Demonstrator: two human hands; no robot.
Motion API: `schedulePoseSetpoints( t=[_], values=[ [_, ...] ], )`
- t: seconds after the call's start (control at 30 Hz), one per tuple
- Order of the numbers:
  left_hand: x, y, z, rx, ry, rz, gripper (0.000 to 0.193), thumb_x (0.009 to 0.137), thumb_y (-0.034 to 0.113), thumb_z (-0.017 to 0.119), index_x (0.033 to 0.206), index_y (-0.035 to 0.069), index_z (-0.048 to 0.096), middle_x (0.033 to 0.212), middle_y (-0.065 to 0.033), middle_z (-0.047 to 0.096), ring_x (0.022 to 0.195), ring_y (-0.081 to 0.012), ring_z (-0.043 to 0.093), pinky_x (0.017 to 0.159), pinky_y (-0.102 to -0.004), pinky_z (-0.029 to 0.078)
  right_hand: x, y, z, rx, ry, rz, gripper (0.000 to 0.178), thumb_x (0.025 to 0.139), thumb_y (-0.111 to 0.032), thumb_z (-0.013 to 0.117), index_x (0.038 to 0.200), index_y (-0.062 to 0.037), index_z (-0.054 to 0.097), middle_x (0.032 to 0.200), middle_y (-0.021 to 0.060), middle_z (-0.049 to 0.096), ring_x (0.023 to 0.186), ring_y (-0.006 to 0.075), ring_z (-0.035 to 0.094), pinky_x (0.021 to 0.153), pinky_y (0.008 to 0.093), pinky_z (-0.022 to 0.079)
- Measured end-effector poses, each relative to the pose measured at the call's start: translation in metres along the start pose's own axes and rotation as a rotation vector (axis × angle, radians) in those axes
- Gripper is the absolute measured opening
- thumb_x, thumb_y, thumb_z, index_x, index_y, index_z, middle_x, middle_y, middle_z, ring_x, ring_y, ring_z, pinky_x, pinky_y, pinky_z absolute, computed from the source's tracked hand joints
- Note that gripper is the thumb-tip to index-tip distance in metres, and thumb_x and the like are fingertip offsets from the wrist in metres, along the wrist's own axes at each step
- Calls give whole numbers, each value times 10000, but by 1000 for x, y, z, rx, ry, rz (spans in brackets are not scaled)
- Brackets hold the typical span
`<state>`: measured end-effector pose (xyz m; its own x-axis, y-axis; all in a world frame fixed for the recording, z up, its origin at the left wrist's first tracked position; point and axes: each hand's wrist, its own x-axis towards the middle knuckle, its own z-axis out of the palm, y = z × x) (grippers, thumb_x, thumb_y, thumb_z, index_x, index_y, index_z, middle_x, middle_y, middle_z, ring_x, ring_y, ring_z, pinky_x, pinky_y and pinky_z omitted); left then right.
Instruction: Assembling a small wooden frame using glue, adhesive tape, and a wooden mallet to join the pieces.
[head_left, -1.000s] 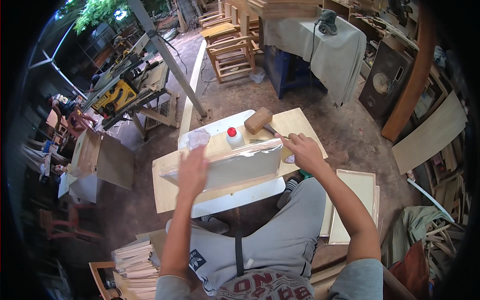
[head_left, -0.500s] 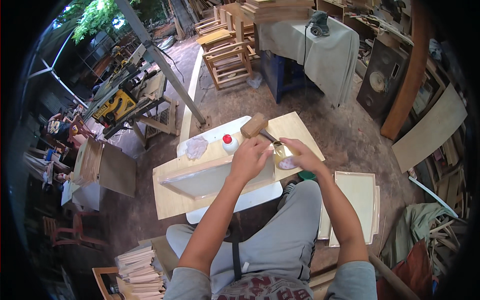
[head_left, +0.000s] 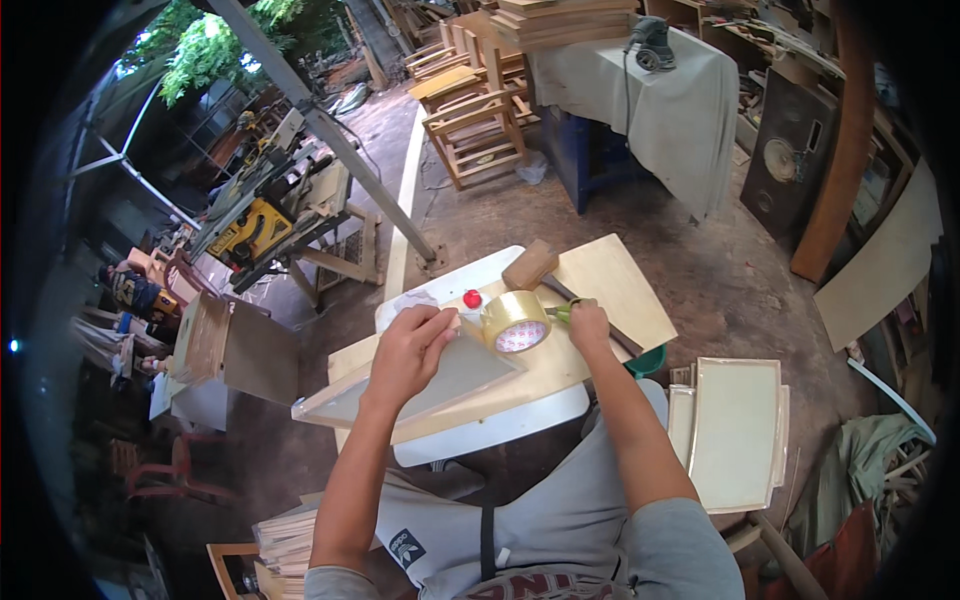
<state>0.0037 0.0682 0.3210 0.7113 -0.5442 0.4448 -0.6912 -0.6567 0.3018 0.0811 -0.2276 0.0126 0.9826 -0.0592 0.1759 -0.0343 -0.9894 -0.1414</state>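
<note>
My left hand (head_left: 408,357) is closed on the upper corner of a thin wood-framed panel (head_left: 425,385), which stands tilted on a plywood board (head_left: 625,290). To the right, my right hand (head_left: 590,328) is closed around a small green tool (head_left: 563,313); its kind is hard to make out. Between my hands a roll of clear tape (head_left: 515,322) rests near the panel's right end. Behind it lies a wooden mallet (head_left: 530,265), its dark handle passing beside my right hand. A bottle's red cap (head_left: 472,298) shows behind the panel, its body mostly hidden.
The board lies over a white tabletop (head_left: 490,430) in front of my knees. Several framed panels (head_left: 738,430) are stacked on the floor at right, near a green bowl (head_left: 648,360). A cloth-covered table (head_left: 685,110) bears a power tool (head_left: 652,45). A yellow saw (head_left: 250,230) stands far left.
The tape roll has left my right hand and sits on the board. That hand now grips the green tool. My left hand has shifted left onto the panel's corner. The whole view has turned slightly.
</note>
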Motion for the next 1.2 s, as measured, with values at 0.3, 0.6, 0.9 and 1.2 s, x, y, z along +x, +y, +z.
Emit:
schedulePoseSetpoints(
  t=[0.3,0.6,0.9,1.2],
  values=[
    [-6,-12,39,-34,-139,-89,272,858,194,707,1080,39,729,944,-144,671,928,-324,653,816,-418,521,-15,38,-47,207,-301,103,156,879,-166,645,946,-73,751,970,113,744,821,255,711,637,392,525],
    [59,-37,83,-390,-672,-401,491,905,358,643,1279,43,692,1130,-132,721,1036,-259,661,935,-365,512,-233,-19,-189,1971,-639,262,599,929,-553,659,1234,-38,656,980,35,723,860,116,685,712,251,483],
    [71,-87,119,-726,-818,-690,345,892,268,763,1165,56,761,1078,-59,723,969,-149,630,792,-327,534,-247,-94,-173,2031,-753,256,498,1030,-443,606,1222,14,657,932,29,688,786,98,661,636,222,464],
    [74,-86,125,-943,-611,-792,253,860,212,819,1031,30,781,961,-75,733,870,-172,663,688,-348,554,-194,-114,-158,1909,-698,330,513,1006,-481,646,1151,9,685,851,24,670,717,93,651,565,209,441]
  ],
)
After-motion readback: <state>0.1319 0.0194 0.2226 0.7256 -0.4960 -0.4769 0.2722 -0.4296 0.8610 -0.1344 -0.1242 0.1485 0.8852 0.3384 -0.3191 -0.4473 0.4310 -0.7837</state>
